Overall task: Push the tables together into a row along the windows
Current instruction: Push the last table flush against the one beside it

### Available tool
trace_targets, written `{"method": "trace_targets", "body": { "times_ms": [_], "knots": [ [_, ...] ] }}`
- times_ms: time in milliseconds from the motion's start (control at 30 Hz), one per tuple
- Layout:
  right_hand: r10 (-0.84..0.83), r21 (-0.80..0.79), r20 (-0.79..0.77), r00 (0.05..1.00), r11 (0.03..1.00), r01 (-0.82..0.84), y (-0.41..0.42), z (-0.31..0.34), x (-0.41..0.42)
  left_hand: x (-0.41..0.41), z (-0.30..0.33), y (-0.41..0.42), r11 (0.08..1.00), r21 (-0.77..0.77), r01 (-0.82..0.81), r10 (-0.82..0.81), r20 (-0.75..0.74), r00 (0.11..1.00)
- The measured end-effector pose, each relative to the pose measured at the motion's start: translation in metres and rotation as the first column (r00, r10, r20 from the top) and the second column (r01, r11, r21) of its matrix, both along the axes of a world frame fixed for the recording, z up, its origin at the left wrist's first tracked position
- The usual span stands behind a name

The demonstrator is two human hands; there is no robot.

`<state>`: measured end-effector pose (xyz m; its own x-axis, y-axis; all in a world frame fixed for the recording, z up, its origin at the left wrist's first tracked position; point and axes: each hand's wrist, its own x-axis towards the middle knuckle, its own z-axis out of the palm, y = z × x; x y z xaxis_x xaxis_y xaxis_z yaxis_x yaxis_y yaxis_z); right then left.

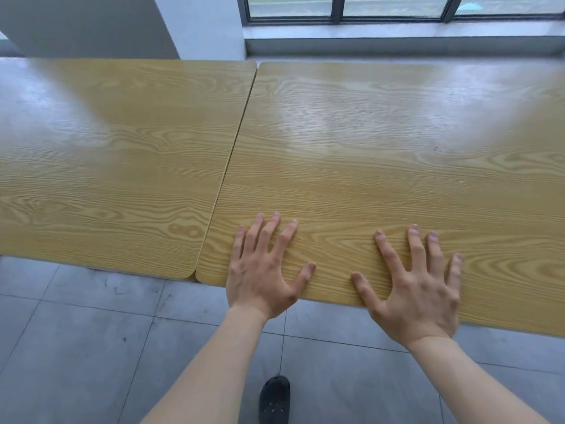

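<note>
Two light wood-grain tables stand side by side under the windows. The left table (116,154) and the right table (382,154) meet along a thin seam, edges almost touching. The right table's near edge lies a little closer to me than the left one's. My left hand (263,270) lies flat on the right table's near edge, close to its left corner, fingers spread. My right hand (419,289) lies flat on the same edge further right, fingers spread too. Neither hand holds anything.
A window (397,7) with dark frames and a grey sill (397,45) runs along the far side. A white pillar (198,26) stands at the back left. Grey floor tiles (91,347) lie below, with my dark shoe (275,399) on them.
</note>
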<state>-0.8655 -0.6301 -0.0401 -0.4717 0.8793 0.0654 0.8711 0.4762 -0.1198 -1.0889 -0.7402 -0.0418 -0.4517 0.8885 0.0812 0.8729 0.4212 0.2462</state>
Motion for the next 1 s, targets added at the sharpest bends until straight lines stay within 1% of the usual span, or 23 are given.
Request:
{"method": "trace_targets", "body": {
  "times_ms": [367,533,733,833,1000],
  "knots": [
    [0.000,-0.002,-0.006,1.000,1.000,0.000,0.001,-0.001,0.000,-0.002,-0.001,0.000,1.000,0.001,0.009,-0.009,0.009,1.000],
    [0.006,-0.044,0.017,1.000,0.999,-0.005,0.001,0.002,0.000,-0.003,0.001,0.000,1.000,-0.013,0.025,-0.024,0.018,1.000],
    [0.001,-0.128,0.024,1.000,0.992,0.002,0.009,0.023,-0.009,-0.011,0.018,-0.001,0.999,-0.011,0.044,-0.042,0.109,0.993],
    [-0.011,-0.135,-0.030,0.999,0.991,0.006,0.034,0.049,-0.033,-0.034,0.038,0.019,0.998,-0.008,0.055,-0.054,0.109,0.993],
    [-0.056,-0.137,-0.143,0.988,0.990,0.036,0.095,0.095,-0.075,-0.073,0.085,0.093,0.997,0.048,0.064,-0.069,0.103,0.992]
  ]
}}
